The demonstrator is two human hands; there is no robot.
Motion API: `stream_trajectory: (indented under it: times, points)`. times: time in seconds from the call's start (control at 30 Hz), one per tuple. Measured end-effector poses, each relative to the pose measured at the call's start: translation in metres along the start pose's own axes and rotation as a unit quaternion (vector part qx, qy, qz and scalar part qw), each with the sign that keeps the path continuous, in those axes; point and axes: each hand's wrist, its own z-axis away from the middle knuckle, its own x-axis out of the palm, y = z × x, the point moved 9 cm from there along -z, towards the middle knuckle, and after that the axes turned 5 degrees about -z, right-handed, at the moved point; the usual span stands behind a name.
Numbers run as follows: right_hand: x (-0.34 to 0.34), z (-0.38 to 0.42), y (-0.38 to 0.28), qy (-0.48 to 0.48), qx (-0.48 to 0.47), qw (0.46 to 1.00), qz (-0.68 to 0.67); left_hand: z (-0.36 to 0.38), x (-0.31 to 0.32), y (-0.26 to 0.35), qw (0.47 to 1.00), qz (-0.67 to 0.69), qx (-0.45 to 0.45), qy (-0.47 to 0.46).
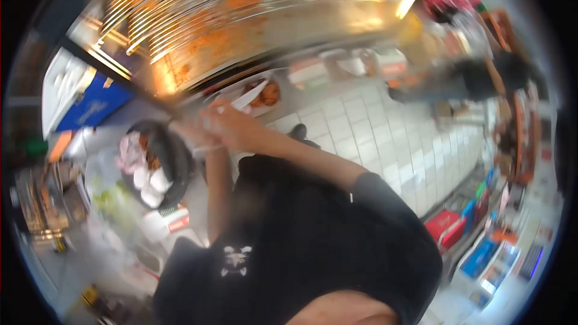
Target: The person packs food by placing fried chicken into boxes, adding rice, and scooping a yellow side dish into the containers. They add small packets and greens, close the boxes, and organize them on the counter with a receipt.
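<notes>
My right hand (235,129) is closed and held in front of me, its fingers smeared by motion. Against it, on the left, is my left hand (197,132), even more blurred, with a whitish film-like sheen around the fingers. I cannot tell what the right fingers hold. Just beyond them a pale, blade-shaped utensil (251,95) slants across a tray (278,97) of browned, fried-looking pieces (268,93). Left of my hands stands a round black bowl (176,155), holding white blocks (150,185), a pinkish crumpled bundle (130,153) and brown food.
A lit display case with wire racks (180,9) and orange-brown food fills the top. Blurred white and red boxes (308,73) line the counter past the tray. Another person (475,75) is at the right. Tiled floor (361,126) spreads between us; a red box (445,227) sits lower right.
</notes>
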Motion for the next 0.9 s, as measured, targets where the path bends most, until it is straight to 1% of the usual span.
stream_trajectory:
  times: [0.03,0.07,0.13,0.17,0.23,0.27,0.3,0.33,0.37,0.4,0.43,0.47,0.5,0.53,0.57,0.6,0.63,0.67,0.7,0.73,0.8,0.83,0.87,0.9]
  points:
    - [0.004,-0.008,0.018,0.003,0.053,0.996,-0.072,-0.011,-0.002,-0.004,1.000,0.005,0.006,-0.007]
    - [0.014,-0.013,0.028,-0.006,0.107,0.984,-0.142,0.002,0.000,0.012,1.000,-0.013,0.015,0.015]
    - [-0.004,-0.019,0.009,-0.019,0.085,0.977,-0.194,0.029,0.002,0.036,0.996,-0.018,0.043,0.080]
    - [-0.010,-0.024,-0.012,-0.021,0.023,0.986,-0.165,0.031,-0.004,0.043,0.991,-0.008,0.060,0.117]
    - [-0.001,-0.024,-0.037,-0.048,-0.061,0.984,-0.160,0.036,-0.011,0.056,0.989,0.005,0.049,0.141]
    - [0.016,-0.020,-0.027,-0.082,-0.002,0.974,-0.213,0.038,-0.022,0.064,0.983,0.018,0.061,0.170]
    - [0.031,-0.015,-0.014,-0.114,0.060,0.958,-0.256,0.037,-0.028,0.065,0.982,0.047,0.040,0.177]
    - [0.038,-0.015,-0.012,-0.136,0.049,0.955,-0.258,0.035,-0.030,0.063,0.981,0.079,0.018,0.179]
    - [0.038,-0.019,-0.001,-0.124,0.059,0.971,-0.194,0.025,-0.041,0.057,0.971,0.114,0.074,0.197]
    - [0.035,-0.019,0.000,-0.106,0.068,0.984,-0.125,0.027,-0.050,0.054,0.967,0.129,0.079,0.207]
    - [0.039,-0.023,-0.011,-0.121,0.059,0.983,-0.125,0.028,-0.055,0.054,0.969,0.107,0.091,0.205]
    - [0.035,-0.029,-0.036,-0.081,-0.030,0.996,-0.004,0.027,-0.059,0.056,0.971,0.082,0.104,0.200]
    - [0.041,-0.031,-0.050,-0.064,-0.080,0.993,0.054,0.031,-0.062,0.058,0.968,0.091,0.108,0.209]
    - [0.046,-0.032,-0.063,-0.041,-0.128,0.984,0.114,0.035,-0.059,0.061,0.973,0.059,0.118,0.192]
    - [0.050,-0.034,-0.052,-0.003,-0.082,0.996,0.030,0.039,-0.055,0.063,0.977,0.025,0.126,0.173]
    - [0.053,-0.037,-0.036,0.034,-0.034,0.997,-0.052,0.040,-0.058,0.055,0.976,0.030,0.128,0.175]
    - [0.060,-0.041,-0.029,0.031,-0.037,0.997,-0.052,0.050,-0.049,0.069,0.966,-0.083,0.190,0.154]
    - [0.070,-0.047,-0.008,0.010,0.029,0.996,-0.083,0.054,-0.045,0.059,0.979,-0.050,0.145,0.135]
    - [0.079,-0.050,0.008,-0.012,0.095,0.989,-0.113,0.067,-0.036,0.063,0.988,-0.017,0.099,0.119]
    - [0.083,-0.053,0.007,-0.015,0.095,0.989,-0.113,0.081,-0.027,0.067,0.993,0.014,0.052,0.105]
    - [0.095,-0.056,0.003,-0.051,0.090,0.990,-0.092,0.068,-0.035,0.044,0.980,-0.132,0.129,0.077]
    - [0.098,-0.052,0.006,-0.051,0.090,0.991,-0.090,0.094,-0.033,0.068,0.960,-0.096,0.236,0.116]
    - [0.102,-0.046,0.010,-0.049,0.064,0.992,-0.102,0.112,-0.038,0.068,0.960,-0.093,0.236,0.115]
    - [0.107,-0.043,0.014,-0.046,0.038,0.992,-0.114,0.130,-0.035,0.063,0.967,-0.121,0.224,0.032]
